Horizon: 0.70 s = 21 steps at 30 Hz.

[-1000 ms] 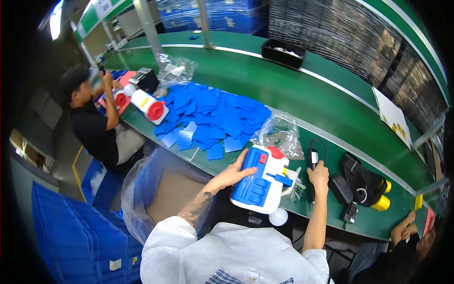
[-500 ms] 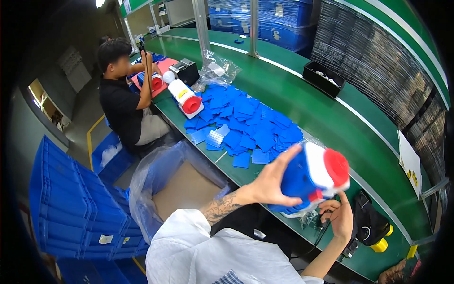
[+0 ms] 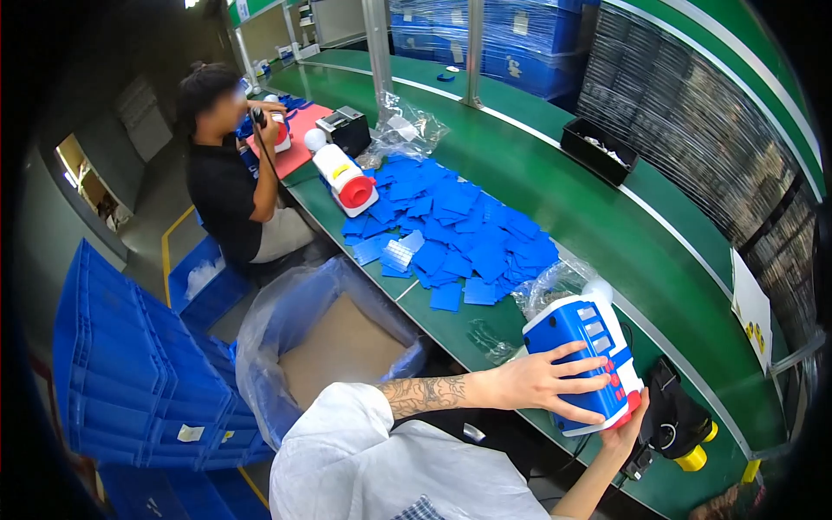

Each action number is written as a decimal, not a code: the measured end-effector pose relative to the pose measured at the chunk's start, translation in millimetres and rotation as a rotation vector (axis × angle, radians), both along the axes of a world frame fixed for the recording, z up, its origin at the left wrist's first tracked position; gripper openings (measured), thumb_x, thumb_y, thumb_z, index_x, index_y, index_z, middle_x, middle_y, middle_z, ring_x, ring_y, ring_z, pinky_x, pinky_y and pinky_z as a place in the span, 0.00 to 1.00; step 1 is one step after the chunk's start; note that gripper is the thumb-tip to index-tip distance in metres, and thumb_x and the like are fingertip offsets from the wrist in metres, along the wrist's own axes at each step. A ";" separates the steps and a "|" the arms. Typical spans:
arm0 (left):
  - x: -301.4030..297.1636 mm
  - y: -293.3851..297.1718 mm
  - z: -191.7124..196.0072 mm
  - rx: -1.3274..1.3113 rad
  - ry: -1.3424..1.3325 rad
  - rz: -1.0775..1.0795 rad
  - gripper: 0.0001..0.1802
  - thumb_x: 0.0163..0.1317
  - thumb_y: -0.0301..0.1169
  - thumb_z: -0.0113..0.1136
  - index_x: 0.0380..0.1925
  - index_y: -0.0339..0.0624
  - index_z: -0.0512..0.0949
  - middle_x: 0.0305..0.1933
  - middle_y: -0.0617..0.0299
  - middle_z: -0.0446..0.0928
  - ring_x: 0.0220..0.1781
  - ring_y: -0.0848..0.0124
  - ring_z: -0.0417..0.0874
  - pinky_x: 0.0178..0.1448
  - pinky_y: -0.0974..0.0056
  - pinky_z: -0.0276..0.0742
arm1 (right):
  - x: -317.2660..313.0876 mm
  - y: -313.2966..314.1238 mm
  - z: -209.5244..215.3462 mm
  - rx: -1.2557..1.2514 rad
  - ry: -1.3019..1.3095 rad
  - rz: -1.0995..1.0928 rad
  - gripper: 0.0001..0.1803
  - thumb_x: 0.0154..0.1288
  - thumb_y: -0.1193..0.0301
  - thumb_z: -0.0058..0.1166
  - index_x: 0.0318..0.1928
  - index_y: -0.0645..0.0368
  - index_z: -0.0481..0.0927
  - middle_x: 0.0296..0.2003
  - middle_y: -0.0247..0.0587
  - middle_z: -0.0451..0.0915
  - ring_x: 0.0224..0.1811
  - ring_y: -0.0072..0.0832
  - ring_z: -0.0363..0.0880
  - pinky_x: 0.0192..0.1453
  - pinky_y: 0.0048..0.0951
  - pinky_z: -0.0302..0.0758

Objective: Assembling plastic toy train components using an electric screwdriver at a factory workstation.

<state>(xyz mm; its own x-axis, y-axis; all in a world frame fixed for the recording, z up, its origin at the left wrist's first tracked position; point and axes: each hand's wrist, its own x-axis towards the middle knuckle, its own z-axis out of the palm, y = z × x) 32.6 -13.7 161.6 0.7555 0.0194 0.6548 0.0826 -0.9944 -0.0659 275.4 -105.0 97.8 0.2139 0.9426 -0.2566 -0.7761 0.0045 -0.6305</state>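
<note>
A boxy blue-and-white plastic device [image 3: 568, 325] with red buttons and a red end lies tilted at the bench's near edge. My left hand [image 3: 548, 381] grips it across the blue face, fingers spread beside the buttons. At the red end, my right hand [image 3: 631, 426] holds the device from the near right side; its fingers are partly hidden behind it. Close to my right hand lies a black tool or bag with yellow ends [image 3: 680, 425]. Beyond the device spreads a heap of flat blue plastic pieces [image 3: 468, 234].
A similar white device with a red end [image 3: 345, 180] lies near a black-and-silver box [image 3: 345, 130]. A co-worker [image 3: 221, 165] sits at the left, holding a dark tool. Below the bench stands a plastic-lined bin [image 3: 338, 347], beside stacked blue crates [image 3: 130, 364]. A black tray [image 3: 598, 147] sits farther back.
The device has turned so its red end now points toward me and its button side shows. My left hand has shifted onto that side; my right has moved onto the red end.
</note>
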 end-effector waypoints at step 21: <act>-69.0 26.6 -168.0 -0.708 -0.301 0.686 0.22 0.50 0.21 0.54 0.49 0.36 0.71 0.50 0.47 0.71 0.54 0.48 0.70 0.59 0.51 0.65 | 85.3 235.9 19.7 -0.282 -1.364 -0.645 0.37 0.46 0.55 0.63 0.55 0.52 0.62 0.41 0.57 0.78 0.43 0.48 0.79 0.46 0.42 0.75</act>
<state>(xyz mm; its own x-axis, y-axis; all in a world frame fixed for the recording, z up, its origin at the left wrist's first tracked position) -36.4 13.0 -6.4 0.2436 0.8394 0.4858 0.5632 -0.5302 0.6338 360.6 131.0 117.4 0.7676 0.5557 0.3194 0.4628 -0.1356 -0.8760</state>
